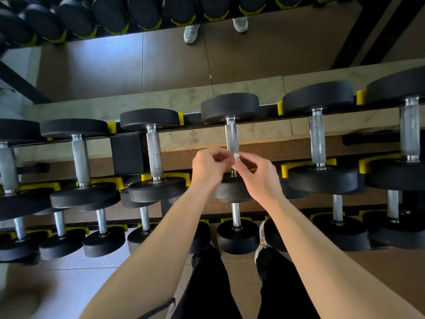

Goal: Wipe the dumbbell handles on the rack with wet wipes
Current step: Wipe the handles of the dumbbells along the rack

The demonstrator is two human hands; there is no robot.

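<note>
- We pinch the wet wipe [236,160] between the curled fingers of our left hand [208,168] and right hand [261,178], just over the 6 o'clock end of the middle dumbbell handle [232,137]
- The wipe looks bunched small, so we judge it may skip knurling toward 12 o'clock unless spread
- Pulling both ways could tear it, or drop it through the rack [126,155]

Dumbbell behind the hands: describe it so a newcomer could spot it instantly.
On the top tier of the rack, look mid-row. That dumbbell alone has its handle's near end hidden by the left hand and right hand, which pinch a small white wipe.
</note>
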